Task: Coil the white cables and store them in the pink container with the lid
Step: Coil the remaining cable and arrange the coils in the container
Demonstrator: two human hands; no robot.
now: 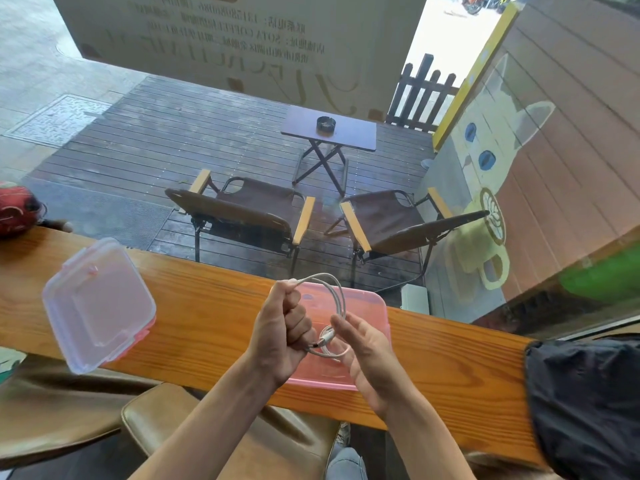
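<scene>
Over the open pink container [367,306] on the wooden counter [207,306], the left hand [282,336] is closed in a fist around a white cable [337,296], gathering the top and bottom of its loops so that they arc out to the right of the knuckles. The right hand [363,355] is partly open, palm turned inward, its fingers [346,322] curled loosely near the cable's connector end, which hangs at the bottom of the coil; whether they actually touch it cannot be told.

The cable looks light and limp but springy, so the loops will probably try to open the moment the fist loosens. The safest hold is likely where the strands cross, with the loose plug end tucked in or pinched against the bundle before it goes down. Only one cable can be made out.

The container sits directly beneath the hands, apparently empty, so nothing blocks the drop. Its clear lid [98,306] lies well apart to the left, overhanging the counter's near edge, and could tip off if nudged. A dark jacket [585,403] is draped over the counter at the far right, and a red bag [17,209] sits at the far left. Beyond the glass stand two folding chairs [242,216] and a small table [329,131].
</scene>
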